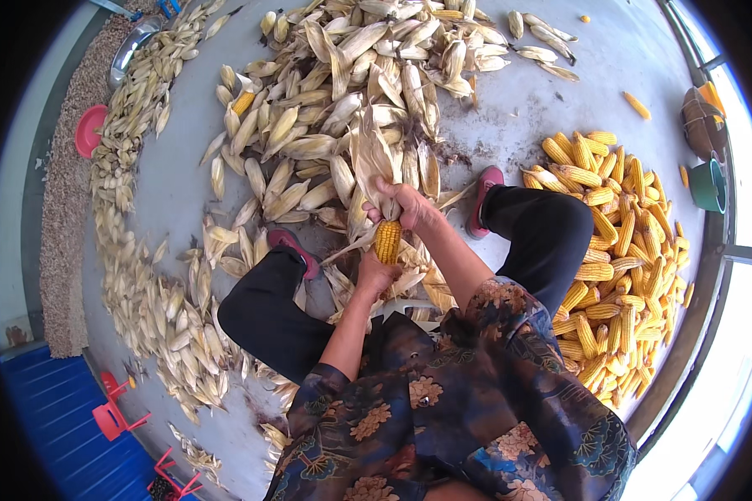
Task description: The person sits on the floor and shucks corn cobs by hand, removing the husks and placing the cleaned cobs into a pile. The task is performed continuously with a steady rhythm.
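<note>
Between my hands is a yellow corn cob (388,242), its kernels bare and its dry husk (371,150) pulled up away from me. My left hand (378,274) grips the near end of the cob. At the far end, my right hand (407,203) holds the husk where it joins the cob. Ahead of my feet lies a heap of unhusked corn ears (326,119). Loose husks (413,275) lie under and around my hands. To my right is a big pile of husked yellow cobs (620,250).
A long band of unhusked ears (163,313) curves along the left. Beyond it are a red basin (90,131), a metal basin (128,53) and red chairs (109,419). A green bucket (707,186) stands at the right wall. My legs flank the husks.
</note>
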A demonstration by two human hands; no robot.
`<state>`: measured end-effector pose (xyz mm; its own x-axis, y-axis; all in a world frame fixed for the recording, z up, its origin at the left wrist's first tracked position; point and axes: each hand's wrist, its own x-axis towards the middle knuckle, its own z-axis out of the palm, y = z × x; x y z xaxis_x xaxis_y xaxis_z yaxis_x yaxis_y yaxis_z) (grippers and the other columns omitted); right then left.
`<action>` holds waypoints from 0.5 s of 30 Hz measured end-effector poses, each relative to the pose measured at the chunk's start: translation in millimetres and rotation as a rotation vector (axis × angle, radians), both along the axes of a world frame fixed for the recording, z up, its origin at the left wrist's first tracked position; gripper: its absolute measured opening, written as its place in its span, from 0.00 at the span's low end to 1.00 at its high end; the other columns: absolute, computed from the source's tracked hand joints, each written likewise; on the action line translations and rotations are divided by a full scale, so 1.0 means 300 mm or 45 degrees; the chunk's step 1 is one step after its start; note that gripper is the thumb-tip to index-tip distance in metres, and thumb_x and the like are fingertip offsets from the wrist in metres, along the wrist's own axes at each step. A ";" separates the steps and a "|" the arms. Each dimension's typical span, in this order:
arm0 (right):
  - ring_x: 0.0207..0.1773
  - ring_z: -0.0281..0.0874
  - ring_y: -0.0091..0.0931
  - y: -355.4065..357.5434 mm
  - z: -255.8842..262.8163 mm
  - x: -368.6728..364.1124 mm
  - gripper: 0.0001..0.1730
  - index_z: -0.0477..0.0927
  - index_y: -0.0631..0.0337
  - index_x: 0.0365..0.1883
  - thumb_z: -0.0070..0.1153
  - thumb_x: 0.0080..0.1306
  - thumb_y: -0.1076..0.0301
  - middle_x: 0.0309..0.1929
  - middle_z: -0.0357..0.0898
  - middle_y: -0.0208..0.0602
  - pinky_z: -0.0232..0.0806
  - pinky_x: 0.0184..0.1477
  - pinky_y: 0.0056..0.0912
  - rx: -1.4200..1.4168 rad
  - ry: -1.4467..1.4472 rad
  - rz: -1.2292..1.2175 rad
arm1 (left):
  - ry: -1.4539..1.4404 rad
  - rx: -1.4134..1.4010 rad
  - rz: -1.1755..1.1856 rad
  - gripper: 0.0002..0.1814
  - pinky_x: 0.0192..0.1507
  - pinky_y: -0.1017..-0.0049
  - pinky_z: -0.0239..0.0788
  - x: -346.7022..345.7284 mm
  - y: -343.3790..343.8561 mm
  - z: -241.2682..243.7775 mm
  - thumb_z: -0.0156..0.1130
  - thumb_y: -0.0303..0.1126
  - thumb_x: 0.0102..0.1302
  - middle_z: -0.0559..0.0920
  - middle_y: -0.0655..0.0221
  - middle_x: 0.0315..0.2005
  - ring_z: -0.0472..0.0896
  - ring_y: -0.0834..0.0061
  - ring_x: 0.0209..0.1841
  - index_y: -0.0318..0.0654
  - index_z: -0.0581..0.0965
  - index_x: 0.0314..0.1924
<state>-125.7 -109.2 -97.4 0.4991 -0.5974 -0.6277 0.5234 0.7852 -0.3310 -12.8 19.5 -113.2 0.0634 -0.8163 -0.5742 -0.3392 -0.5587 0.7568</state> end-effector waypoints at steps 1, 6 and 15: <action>0.22 0.72 0.31 0.006 0.028 0.005 0.18 0.71 0.63 0.41 0.55 0.64 0.57 0.26 0.74 0.42 0.66 0.22 0.34 0.031 -0.015 -0.040 | 0.156 0.084 0.044 0.23 0.30 0.71 0.71 -0.003 -0.006 -0.005 0.62 0.20 0.41 0.77 0.66 0.27 0.78 0.71 0.27 0.32 0.70 0.43; 0.10 0.51 0.23 -0.024 -0.002 0.048 0.13 0.69 0.52 0.28 0.53 0.65 0.56 0.10 0.54 0.23 0.48 0.15 0.34 0.152 0.318 -0.403 | 0.479 0.113 0.434 0.21 0.18 0.75 0.67 -0.074 -0.017 -0.011 0.58 0.15 0.38 0.74 0.69 0.24 0.74 0.74 0.19 0.33 0.70 0.38; 0.10 0.46 0.21 -0.034 0.027 0.062 0.09 0.70 0.49 0.29 0.46 0.69 0.60 0.11 0.48 0.20 0.44 0.14 0.29 0.159 0.201 -0.601 | 0.651 0.108 0.668 0.18 0.17 0.75 0.67 -0.123 -0.014 -0.007 0.57 0.14 0.39 0.76 0.64 0.23 0.75 0.72 0.17 0.28 0.71 0.35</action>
<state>-107.0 -119.5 -89.3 0.0867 -0.6505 -0.7545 0.7816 0.5140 -0.3534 -49.7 15.3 -115.2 0.1411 -0.7036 -0.6964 0.3722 -0.6141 0.6959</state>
